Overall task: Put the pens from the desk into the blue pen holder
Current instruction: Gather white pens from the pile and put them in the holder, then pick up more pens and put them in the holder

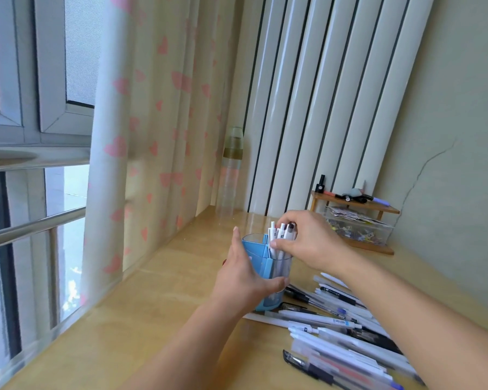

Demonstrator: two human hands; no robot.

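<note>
The blue pen holder [258,253] stands upright near the middle of the wooden desk [141,313], with a clear round compartment on its right side. My left hand [244,274] wraps around the holder's near side. My right hand [307,240] pinches several white pens [279,235] that stand upright in the clear compartment. A pile of several loose pens [341,330], white, clear and black, lies on the desk to the right of the holder, under my right forearm.
A tall clear bottle [231,170] stands at the desk's back edge by the heart-print curtain [152,136]. A small wooden shelf [355,204] with small items and a clear box [358,228] of trinkets sits at the back right. A window is on the left.
</note>
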